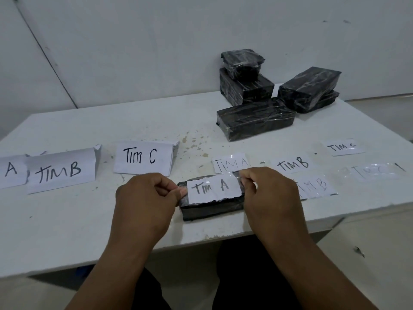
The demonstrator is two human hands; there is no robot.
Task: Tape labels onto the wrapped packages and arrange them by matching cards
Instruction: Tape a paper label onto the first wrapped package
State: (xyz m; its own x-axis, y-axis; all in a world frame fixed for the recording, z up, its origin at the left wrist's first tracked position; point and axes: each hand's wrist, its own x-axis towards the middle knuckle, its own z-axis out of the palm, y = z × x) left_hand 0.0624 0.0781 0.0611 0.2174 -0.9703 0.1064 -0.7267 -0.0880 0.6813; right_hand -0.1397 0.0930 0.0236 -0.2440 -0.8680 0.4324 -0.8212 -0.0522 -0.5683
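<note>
A black wrapped package point(210, 209) lies on the white table point(67, 220) near its front edge. Over its top sits a white "TIM A" label point(213, 190) under clear tape. My left hand point(145, 202) pinches the label's left end and my right hand point(268, 195) pinches its right end. More taped labels lie to the right: "TIM A" point(230, 164), "TIM B" point(292, 164), "TIM C" point(342, 147), another "TIM B" point(317, 186) and a faint one point(371, 172). Folded cards stand at left: "A" point(11, 171), "TIM B" point(60, 171), "TIM C" point(143, 156).
Several black wrapped packages are grouped at the table's back right: one flat in front point(254, 118), a stack of two point(244, 79) against the wall, and another stack point(310, 91) to the right. Brown stains point(192, 142) mark the table's middle.
</note>
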